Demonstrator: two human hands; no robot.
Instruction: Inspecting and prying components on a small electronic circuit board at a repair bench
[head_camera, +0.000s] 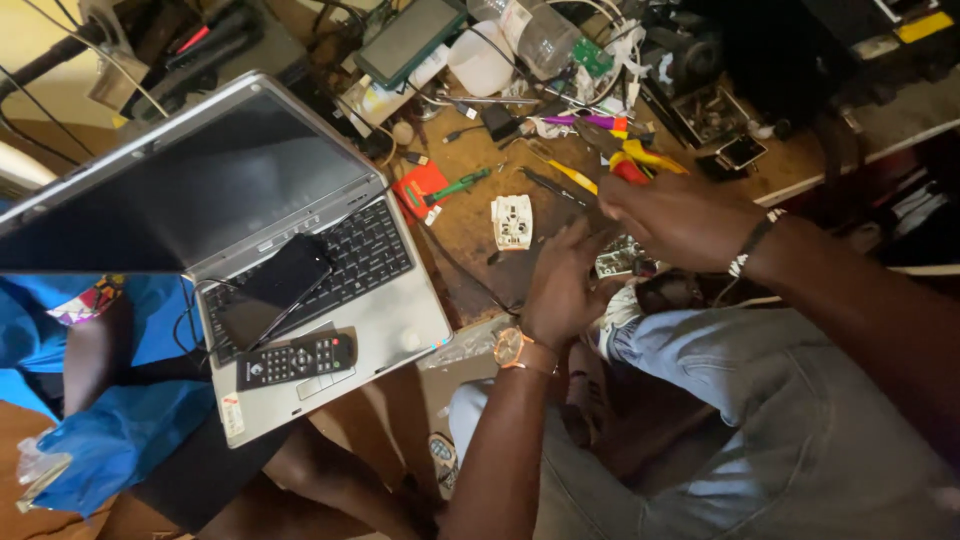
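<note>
My right hand (680, 215) is closed around pliers with red and yellow handles (632, 162) over the wooden workbench (470, 225); a beaded bracelet sits on its wrist. My left hand (560, 285), wearing an orange-strapped watch, lies just left of it with fingers pointing up the bench. A small metal electronic part (615, 260) sits between the two hands, touching the left fingers; motion blur hides whether they grip it. A white socket piece (512, 222) lies just left of my left hand.
An open grey laptop (400, 320) overhangs the bench at left, with a black phone (285, 272) and a remote control (297, 360) on it. A green screwdriver (455, 186), a purple-handled tool (590, 122), a plastic bottle (545, 38) and cables crowd the back. Another person in blue (90, 420) sits at left.
</note>
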